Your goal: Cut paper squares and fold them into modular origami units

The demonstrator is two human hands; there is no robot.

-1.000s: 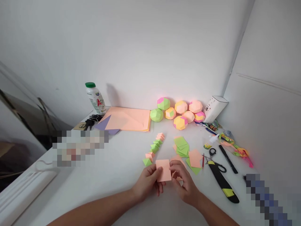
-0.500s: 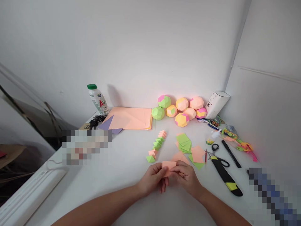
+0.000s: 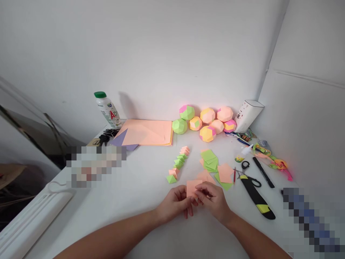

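Note:
A small peach paper square (image 3: 192, 187) is held up between both hands, near the front middle of the table. My left hand (image 3: 176, 203) pinches its lower left part, thumb in front and fingers behind. My right hand (image 3: 212, 199) grips its right side, with the thumb and index finger over the front. Just beyond the hands a row of folded green and peach paper pieces (image 3: 179, 163) runs away from me. To its right lies a loose pile of green paper squares (image 3: 210, 160) and peach paper squares (image 3: 225, 173).
Several faceted paper balls (image 3: 207, 133) sit by the wall. Peach paper sheets (image 3: 148, 132) and a bottle (image 3: 108, 110) are at back left. On the right lie scissors (image 3: 254, 182), a black and yellow cutter (image 3: 256, 198), a black pen (image 3: 263, 172) and a glue bottle (image 3: 244, 153).
My right thumb and index finger have moved over the front of the peach paper. My left thumb has slid lower on it. The view has shifted slightly.

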